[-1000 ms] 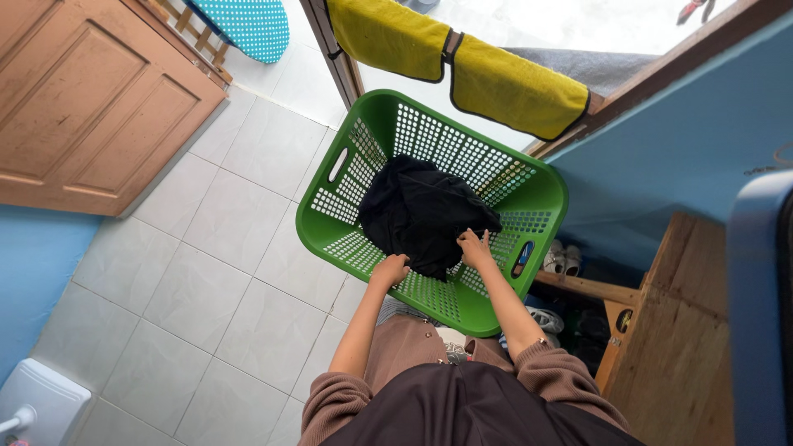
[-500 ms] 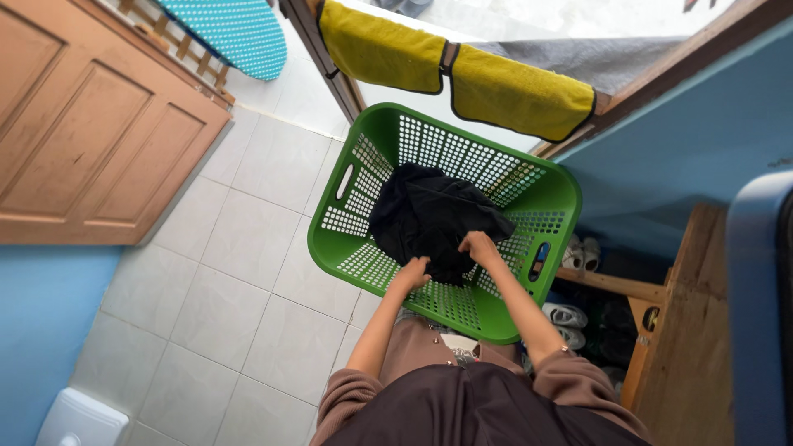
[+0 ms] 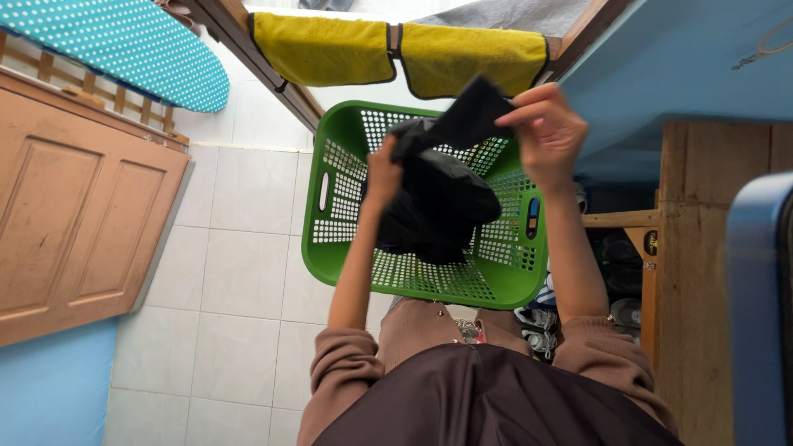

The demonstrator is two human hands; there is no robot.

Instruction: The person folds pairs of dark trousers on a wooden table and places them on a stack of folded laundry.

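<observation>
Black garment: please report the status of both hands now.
Left hand and right hand both grip the black garment. Garment held above green basket. Nothing in the way.

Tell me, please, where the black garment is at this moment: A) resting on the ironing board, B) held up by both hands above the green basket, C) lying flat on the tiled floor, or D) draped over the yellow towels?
B: the left hand and the right hand both grip the black garment, which hangs lifted over the green basket, clear of the yellow towels.
</observation>
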